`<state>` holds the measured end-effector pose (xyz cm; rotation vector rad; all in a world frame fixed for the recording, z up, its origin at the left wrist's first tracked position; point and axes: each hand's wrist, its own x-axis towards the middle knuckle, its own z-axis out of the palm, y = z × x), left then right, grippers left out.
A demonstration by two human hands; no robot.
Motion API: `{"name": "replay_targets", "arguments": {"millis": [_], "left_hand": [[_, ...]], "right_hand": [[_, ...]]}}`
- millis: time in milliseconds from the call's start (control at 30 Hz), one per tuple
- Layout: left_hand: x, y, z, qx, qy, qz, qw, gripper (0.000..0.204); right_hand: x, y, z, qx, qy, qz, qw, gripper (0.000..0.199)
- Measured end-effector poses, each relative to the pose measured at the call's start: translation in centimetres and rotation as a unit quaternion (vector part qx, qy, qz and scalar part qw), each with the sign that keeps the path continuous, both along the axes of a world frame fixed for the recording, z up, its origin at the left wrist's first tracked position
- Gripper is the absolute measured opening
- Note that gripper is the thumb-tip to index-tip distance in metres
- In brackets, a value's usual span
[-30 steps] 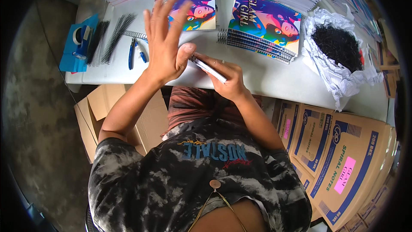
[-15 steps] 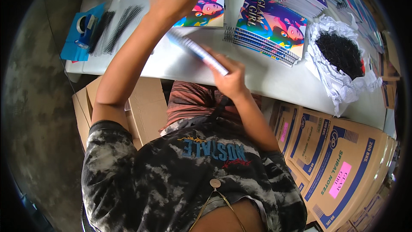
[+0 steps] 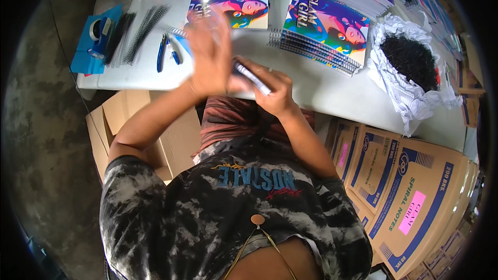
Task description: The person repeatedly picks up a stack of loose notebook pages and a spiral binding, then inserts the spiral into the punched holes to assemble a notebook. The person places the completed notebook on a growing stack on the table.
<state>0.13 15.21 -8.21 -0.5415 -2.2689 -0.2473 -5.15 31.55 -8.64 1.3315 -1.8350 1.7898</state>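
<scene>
A notebook (image 3: 252, 78), seen nearly edge-on, tilts above the table's near edge, and my right hand (image 3: 277, 91) is closed around its lower right end. My left hand (image 3: 210, 54) is raised over the notebook's other end, its fingers smeared by motion. It covers much of the notebook; whether it touches it, I cannot tell. From behind the left hand a wire coil (image 3: 174, 31) pokes out to the left. Blue-handled pliers (image 3: 161, 53) and a second small blue-handled tool (image 3: 173, 52) lie just left of that hand.
Colourful spiral notebooks (image 3: 244, 8) lie beyond my hands, with a stack (image 3: 327, 31) to the right. Loose coils (image 3: 142, 31) and a tape dispenser (image 3: 98, 31) are at left. Crumpled paper (image 3: 386, 80) holds black shavings (image 3: 410, 65). Cardboard boxes (image 3: 415, 202) stand below right; an open carton (image 3: 179, 135) below left.
My left hand has come down and nearer, from above the far notebooks to over the held notebook, uncovering the pliers. My right hand keeps its grip and has barely moved.
</scene>
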Motion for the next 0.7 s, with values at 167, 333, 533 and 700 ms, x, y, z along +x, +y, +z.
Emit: {"name": "replay_targets", "arguments": {"millis": [167, 333, 533, 700], "left_hand": [[-0.2, 0.5, 1.3, -0.096, 0.145, -0.043, 0.984, 0.103], [0.7, 2.3, -2.1, -0.007, 0.013, -0.101, 0.995, 0.106], [-1.1, 3.7, 4.4, 0.001, 0.080, -0.017, 0.997, 0.082], [2.7, 4.9, 0.2, 0.086, -0.090, -0.043, 0.991, 0.096]], "right_hand": [[0.4, 0.3, -0.4, 0.022, -0.013, 0.005, 1.000, 0.050], [0.0, -0.2, -1.3, -0.006, -0.043, -0.005, 0.999, 0.048], [-0.2, 0.1, 0.7, 0.017, -0.005, 0.019, 1.000, 0.042], [0.1, -0.2, 1.4, -0.056, -0.089, 0.022, 0.994, 0.047]]}}
